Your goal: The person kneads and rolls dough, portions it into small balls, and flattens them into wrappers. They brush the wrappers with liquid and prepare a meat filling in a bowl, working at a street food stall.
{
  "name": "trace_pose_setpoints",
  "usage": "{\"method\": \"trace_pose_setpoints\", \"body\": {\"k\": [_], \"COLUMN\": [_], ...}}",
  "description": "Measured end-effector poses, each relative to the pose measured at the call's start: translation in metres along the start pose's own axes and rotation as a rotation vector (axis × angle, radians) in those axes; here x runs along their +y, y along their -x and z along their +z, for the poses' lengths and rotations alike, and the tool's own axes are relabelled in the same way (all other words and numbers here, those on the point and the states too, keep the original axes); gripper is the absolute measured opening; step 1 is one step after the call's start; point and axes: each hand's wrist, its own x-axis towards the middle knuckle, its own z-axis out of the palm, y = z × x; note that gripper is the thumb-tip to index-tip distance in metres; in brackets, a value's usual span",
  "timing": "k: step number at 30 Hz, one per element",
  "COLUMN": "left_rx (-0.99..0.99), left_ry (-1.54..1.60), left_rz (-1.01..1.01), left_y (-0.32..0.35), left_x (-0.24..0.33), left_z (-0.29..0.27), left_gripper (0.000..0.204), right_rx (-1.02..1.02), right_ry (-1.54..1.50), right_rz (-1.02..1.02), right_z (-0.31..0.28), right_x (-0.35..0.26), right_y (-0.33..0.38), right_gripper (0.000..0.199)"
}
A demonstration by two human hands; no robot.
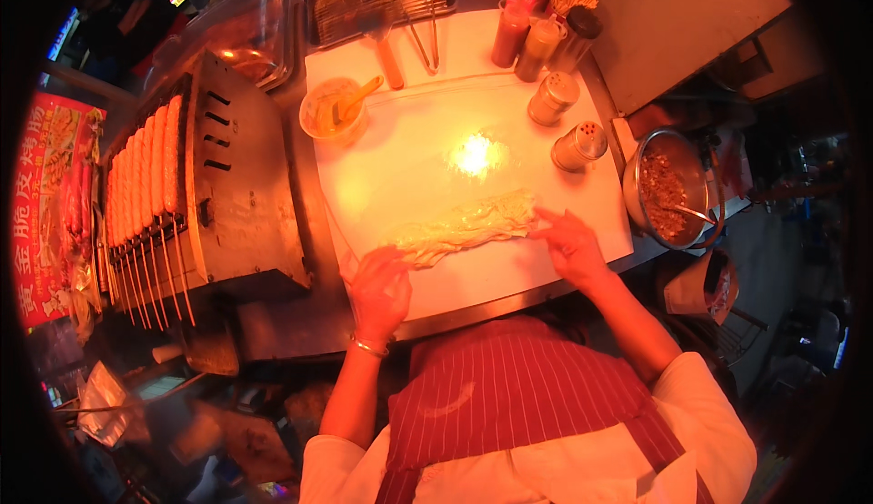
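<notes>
- Workpiece: a long, folded sheet of dough (468, 229) lies on the white board (400, 167), toward its near edge. It runs left to right between your hands, its right end slightly farther from you than its left. Its surface is creased and glossy.
- Left hand (380, 290): positioned at the left end of the dough, fingertips at that end, palm on the near side.
- Right hand (573, 247): positioned at the right end of the dough, fingers bent and fingertips at that end.
- Hand state: your hands are well apart, with the length of the dough between them. You cannot tell from this view whether either hand grips the dough or only touches it.
- Far left of the board: a tub (318, 126) holds a brush (364, 92) with an orange handle.
- Far right of the board: two shakers (554, 99) (579, 147) stand upright, near a group of sauce bottles (511, 35).
- Right of the board: a metal bowl (639, 175) contains a chopped filling and a spoon (688, 213).
- Left of the board: a metal grill (245, 204) carries a row of skewered sausages (145, 163).
</notes>
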Motion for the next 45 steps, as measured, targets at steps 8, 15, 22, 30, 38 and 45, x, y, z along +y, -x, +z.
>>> {"method": "trace_pose_setpoints", "body": {"k": [8,15,22,30,38,45], "left_rx": [0.119,0.017,0.060,-0.083,0.086,0.056], "left_ry": [-0.175,-0.146,-0.161,0.002,0.490,0.743], "left_rz": [-0.111,-0.041,-0.270,-0.444,-0.741,-0.860], "left_y": [-0.046,-0.045,-0.006,-0.034,-0.006,0.019], "left_x": [0.019,-0.010,0.008,-0.012,-0.012,-0.033], "left_z": [0.069,0.035,0.005,0.037,-0.026,-0.040], "left_gripper": [0.040,0.036,0.077,0.046,0.034,0.042], "right_rx": [-0.008,-0.193,0.128,0.041,0.229,0.395], "right_ry": [0.221,0.227,0.180,-0.040,-0.498,-0.572], "right_rz": [-0.150,0.014,0.107,0.323,0.314,0.324], "right_z": [0.046,0.004,0.006,0.050,-0.059,-0.140], "right_x": [-0.011,-0.031,-0.008,-0.007,-0.006,-0.046], "right_y": [-0.065,-0.076,-0.035,-0.067,-0.062,-0.060], "right_gripper": [0.066,0.057,0.076,0.053,0.028,0.025]}}
